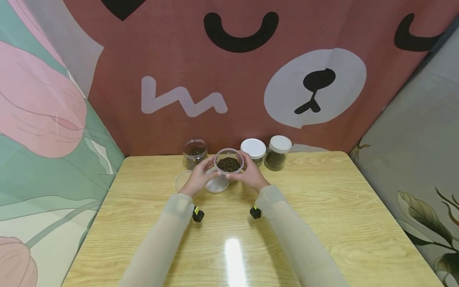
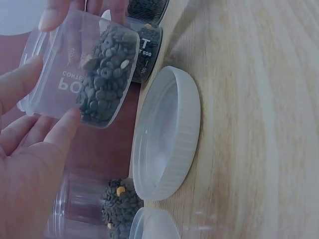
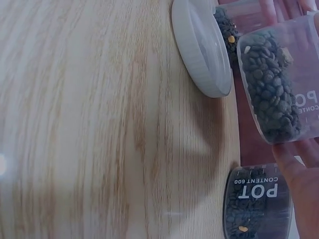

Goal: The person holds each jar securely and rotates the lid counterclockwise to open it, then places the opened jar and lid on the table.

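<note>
A clear plastic jar (image 1: 229, 164) with dark pellets in its lower part is held up over the table between both hands. It has no lid on, and its open mouth shows in the head view. My left hand (image 1: 196, 177) grips its left side, fingers and thumb around the wall. From the right, my right hand (image 1: 253, 175) holds it the same way. A few pale bits show among the pellets in the left wrist view. Just below the jar, a white screw lid (image 2: 187, 134) lies on the table with its hollow side up.
To the left stands an open clear jar (image 1: 195, 153) of dark pellets, with a clear round lid (image 1: 176, 181) in front of it. Behind my right hand are two white-lidded jars, one wide (image 1: 253, 147) and one taller (image 1: 277, 155). A printed cloth backs the wooden table (image 1: 322, 223).
</note>
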Tool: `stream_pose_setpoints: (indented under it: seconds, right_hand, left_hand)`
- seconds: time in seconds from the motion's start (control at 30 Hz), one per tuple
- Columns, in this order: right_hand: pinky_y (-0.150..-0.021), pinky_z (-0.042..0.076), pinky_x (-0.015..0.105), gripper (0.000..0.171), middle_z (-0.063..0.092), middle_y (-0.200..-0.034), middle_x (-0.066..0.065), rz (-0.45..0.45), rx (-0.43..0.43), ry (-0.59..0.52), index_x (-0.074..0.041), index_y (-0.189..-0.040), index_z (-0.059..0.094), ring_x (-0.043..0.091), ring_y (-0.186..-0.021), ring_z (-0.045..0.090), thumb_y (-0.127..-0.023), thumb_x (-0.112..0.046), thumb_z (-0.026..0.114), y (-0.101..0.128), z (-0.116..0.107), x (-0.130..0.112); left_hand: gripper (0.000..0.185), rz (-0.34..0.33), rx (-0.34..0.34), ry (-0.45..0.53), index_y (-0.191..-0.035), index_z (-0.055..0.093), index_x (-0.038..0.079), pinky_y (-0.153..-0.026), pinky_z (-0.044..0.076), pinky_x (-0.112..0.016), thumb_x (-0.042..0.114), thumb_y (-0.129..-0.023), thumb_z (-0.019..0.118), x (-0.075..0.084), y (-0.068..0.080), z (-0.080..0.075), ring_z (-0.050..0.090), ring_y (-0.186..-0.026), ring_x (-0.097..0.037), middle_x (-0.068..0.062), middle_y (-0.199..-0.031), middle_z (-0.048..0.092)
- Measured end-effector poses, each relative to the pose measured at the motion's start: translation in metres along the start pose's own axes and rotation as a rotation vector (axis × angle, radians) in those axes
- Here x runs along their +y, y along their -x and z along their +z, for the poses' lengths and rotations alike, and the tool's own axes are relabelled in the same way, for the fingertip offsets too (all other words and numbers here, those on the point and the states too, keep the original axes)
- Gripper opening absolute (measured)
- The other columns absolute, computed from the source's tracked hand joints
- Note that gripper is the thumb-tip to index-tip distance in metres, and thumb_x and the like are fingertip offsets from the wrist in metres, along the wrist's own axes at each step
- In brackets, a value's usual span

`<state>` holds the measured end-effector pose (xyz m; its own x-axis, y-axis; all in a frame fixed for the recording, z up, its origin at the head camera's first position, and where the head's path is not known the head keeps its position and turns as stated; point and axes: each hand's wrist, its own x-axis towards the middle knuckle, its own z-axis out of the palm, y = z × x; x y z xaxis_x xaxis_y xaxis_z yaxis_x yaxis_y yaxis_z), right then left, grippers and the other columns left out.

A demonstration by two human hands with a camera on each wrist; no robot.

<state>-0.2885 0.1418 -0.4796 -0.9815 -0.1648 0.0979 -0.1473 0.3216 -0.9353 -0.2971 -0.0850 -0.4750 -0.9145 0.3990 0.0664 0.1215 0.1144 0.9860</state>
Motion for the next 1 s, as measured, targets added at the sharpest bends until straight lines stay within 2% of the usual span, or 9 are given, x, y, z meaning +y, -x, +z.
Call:
stream_pose_setpoints:
  seconds: [0.23, 0.4, 0.57, 0.67, 0.83, 1.0]
  right_hand:
    - [-0.119, 0.032, 0.04, 0.107, 0.036, -0.159, 0.013, -0.015, 0.051, 0.013, -0.007, -0.159, 0.025, 0.029, -0.146, 0.037, -0.075, -0.013, 0.091, -0.011, 0.007, 0.0]
    - [-0.117, 0.036, 0.044, 0.107, 0.033, -0.16, 0.017, -0.015, 0.08, 0.023, -0.005, -0.159, 0.023, 0.034, -0.145, 0.037, -0.076, -0.011, 0.091, -0.017, 0.013, 0.002]
    - [-0.116, 0.037, 0.045, 0.107, 0.031, -0.16, 0.021, -0.029, 0.11, 0.015, 0.0, -0.158, 0.021, 0.038, -0.144, 0.036, -0.077, -0.009, 0.09, -0.02, 0.018, 0.002]
    - [-0.117, 0.035, 0.044, 0.106, 0.032, -0.159, 0.023, -0.043, 0.12, 0.014, 0.002, -0.158, 0.021, 0.038, -0.144, 0.036, -0.076, -0.008, 0.089, -0.023, 0.021, 0.002]
    - [-0.117, 0.035, 0.044, 0.105, 0.032, -0.159, 0.021, -0.03, 0.126, 0.006, 0.0, -0.158, 0.021, 0.036, -0.145, 0.035, -0.077, -0.006, 0.088, -0.027, 0.022, 0.007]
    - [-0.12, 0.029, 0.045, 0.107, 0.025, -0.164, 0.015, -0.001, 0.111, -0.018, -0.006, -0.161, 0.015, 0.032, -0.15, 0.027, -0.081, -0.009, 0.086, -0.032, 0.025, 0.013]
  left_hand:
    - [0.072, -0.028, 0.084, 0.087, -0.158, 0.028, 0.0, -0.112, 0.042, -0.036, -0.003, -0.096, 0.064, 0.001, -0.005, 0.006, 0.036, -0.146, -0.034, -0.017, -0.163, 0.029]
    - [0.069, -0.036, 0.117, 0.116, -0.158, 0.024, -0.004, -0.115, 0.037, -0.041, -0.009, -0.097, 0.057, 0.001, -0.009, 0.011, 0.031, -0.148, -0.038, -0.021, -0.164, 0.024]
    - [0.066, -0.011, 0.168, 0.15, -0.156, 0.024, -0.007, -0.117, 0.035, -0.044, -0.008, -0.098, 0.053, -0.003, -0.01, 0.016, 0.031, -0.147, -0.039, -0.024, -0.162, 0.027]
    - [0.065, 0.011, 0.206, 0.181, -0.156, 0.027, -0.007, -0.116, 0.037, -0.041, -0.007, -0.097, 0.053, -0.006, -0.011, 0.019, 0.032, -0.147, -0.039, -0.026, -0.16, 0.029]
    - [0.066, -0.021, 0.244, 0.206, -0.155, 0.027, -0.007, -0.116, 0.037, -0.039, -0.012, -0.095, 0.052, -0.008, -0.018, 0.021, 0.032, -0.147, -0.038, -0.026, -0.161, 0.028]
    - [0.067, -0.048, 0.272, 0.224, -0.155, 0.026, -0.008, -0.117, 0.035, -0.043, -0.019, -0.092, 0.048, -0.011, -0.031, 0.023, 0.029, -0.148, -0.038, -0.025, -0.161, 0.028]
